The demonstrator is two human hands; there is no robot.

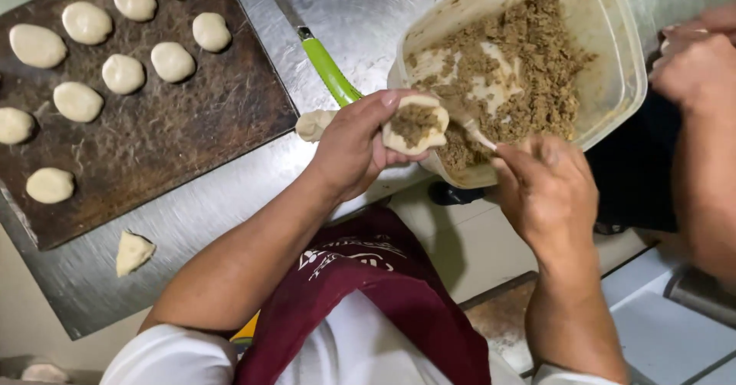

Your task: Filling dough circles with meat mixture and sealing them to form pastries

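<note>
My left hand (354, 143) cups a flattened piece of dough (416, 126) with brown minced filling heaped in its middle. My right hand (546, 189) grips a pale plastic spoon (472, 128) whose tip rests against the dough, at the lip of a clear plastic tub (613, 78). The tub is tilted toward me and holds more of the brown filling (521, 63). A small raw dough lump (313, 124) lies on the steel table just left of my left hand.
A dark baking tray (176, 139) at the left carries several shaped dough pieces. A green-handled knife (318, 55) lies on the steel table (230, 193). One dough scrap (133, 251) sits near the table's front edge. Another person's hand (694, 67) is at the right.
</note>
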